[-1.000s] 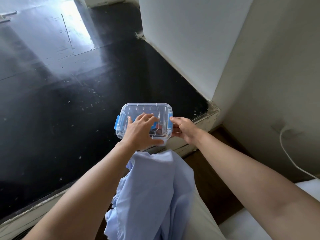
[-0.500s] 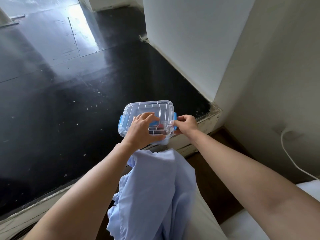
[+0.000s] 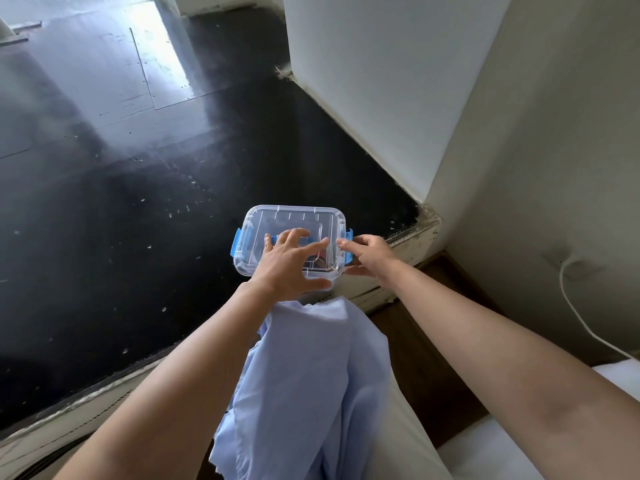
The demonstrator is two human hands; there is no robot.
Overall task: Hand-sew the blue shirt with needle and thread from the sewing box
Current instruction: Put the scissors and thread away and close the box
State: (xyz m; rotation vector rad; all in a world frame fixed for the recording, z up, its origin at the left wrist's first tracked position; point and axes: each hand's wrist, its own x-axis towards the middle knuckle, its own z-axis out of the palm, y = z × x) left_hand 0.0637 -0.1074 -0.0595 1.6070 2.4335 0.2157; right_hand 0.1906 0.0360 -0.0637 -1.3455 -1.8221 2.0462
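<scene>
Over the near edge of the dark floor (image 3: 138,237): sewing box (image 3: 252,259) closed. Left hand (image 3: 289,265) presses its lid (image 3: 294,220), fingers splayed; right hand (image 3: 372,252) pinches the latch (image 3: 348,259). Blue shirt (image 3: 311,375) on lap, apparently unsewn; unlatching, threading and sewing remain.

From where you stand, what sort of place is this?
Probably a room in a home: dark glossy floor, plain white walls, a white cable hanging down the wall. The person holds a clear box, a blue shirt on the lap.

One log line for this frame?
left hand: pressing box | right hand: pinching box's right end | shirt: on lap
</scene>
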